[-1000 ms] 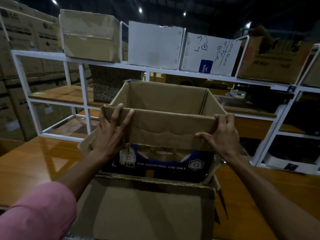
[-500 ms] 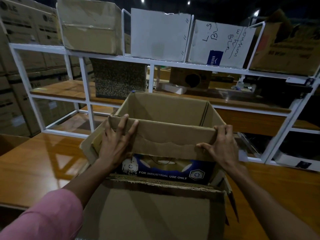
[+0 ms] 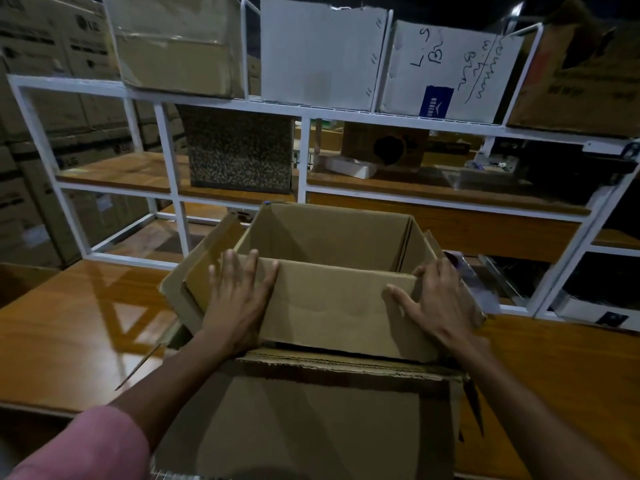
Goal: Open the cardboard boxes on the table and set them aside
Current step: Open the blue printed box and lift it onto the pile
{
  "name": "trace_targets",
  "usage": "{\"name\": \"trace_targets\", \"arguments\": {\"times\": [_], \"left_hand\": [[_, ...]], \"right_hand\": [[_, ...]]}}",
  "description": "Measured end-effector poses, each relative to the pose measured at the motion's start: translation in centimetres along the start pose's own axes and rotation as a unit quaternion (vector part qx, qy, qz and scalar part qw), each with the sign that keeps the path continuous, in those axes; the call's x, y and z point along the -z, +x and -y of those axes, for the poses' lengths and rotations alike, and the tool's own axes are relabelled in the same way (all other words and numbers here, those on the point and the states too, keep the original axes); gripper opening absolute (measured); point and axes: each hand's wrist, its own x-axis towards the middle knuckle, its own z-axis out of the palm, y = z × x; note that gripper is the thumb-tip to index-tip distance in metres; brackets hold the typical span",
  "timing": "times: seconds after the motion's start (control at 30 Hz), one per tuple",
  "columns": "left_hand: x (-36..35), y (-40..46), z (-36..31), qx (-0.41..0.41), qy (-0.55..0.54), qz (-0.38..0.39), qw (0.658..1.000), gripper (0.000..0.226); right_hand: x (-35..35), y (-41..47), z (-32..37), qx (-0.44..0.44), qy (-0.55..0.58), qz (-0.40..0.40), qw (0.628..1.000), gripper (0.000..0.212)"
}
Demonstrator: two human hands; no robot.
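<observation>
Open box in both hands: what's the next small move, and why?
Probably slide the open box away across the table and let go. Its flaps are folded out, the left hand and right hand hold its near wall, and another box waits nearer.

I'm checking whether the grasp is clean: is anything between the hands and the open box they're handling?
Nothing visible. The left hand lies flat against the open box's near wall, and the right hand grips its near right corner, both in direct contact.

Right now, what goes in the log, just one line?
left hand: flat on open box | right hand: gripping box corner | box: flaps open, on table
</observation>
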Motion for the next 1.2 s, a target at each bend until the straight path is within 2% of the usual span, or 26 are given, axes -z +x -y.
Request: {"name": "trace_targets", "arguments": {"times": [0.2, 0.3, 0.6, 0.83, 0.93, 1.03, 1.2], "left_hand": [[3.0, 0.4, 0.4, -0.016, -0.037, 0.152, 0.988, 0.151], [4.2, -0.1, 0.6, -0.028, -0.039, 0.216, 0.975, 0.143], [4.3, -2.4, 1.6, -0.064, -0.029, 0.317, 0.946, 0.131], [4.3, -2.9, 1.0, -0.054, -0.066, 0.342, 0.936, 0.139], [4.3, -2.8, 1.0, -0.045, -0.098, 0.338, 0.935, 0.120], [4.2, -2.9, 0.9, -0.040, -0.099, 0.328, 0.939, 0.111], [4.6, -2.6, -0.5, -0.018, -0.119, 0.313, 0.942, 0.103]], "right_hand": [[-0.6, -0.2, 0.9, -0.018, 0.003, 0.024, 1.000, 0.054], [-0.8, -0.6, 1.1, -0.024, -0.008, 0.040, 0.999, 0.053], [-1.6, -3.9, 1.4, -0.053, 0.032, 0.056, 0.996, 0.043], [-1.0, -5.6, 1.3, -0.050, 0.026, 0.101, 0.993, 0.043], [-0.8, -6.1, 1.3, -0.055, 0.036, 0.108, 0.992, 0.044], [-0.7, -6.5, 1.5, -0.068, 0.061, 0.063, 0.994, 0.039], [-0.3, -6.2, 1.5, -0.196, 0.130, -0.022, 0.972, 0.038]]}}
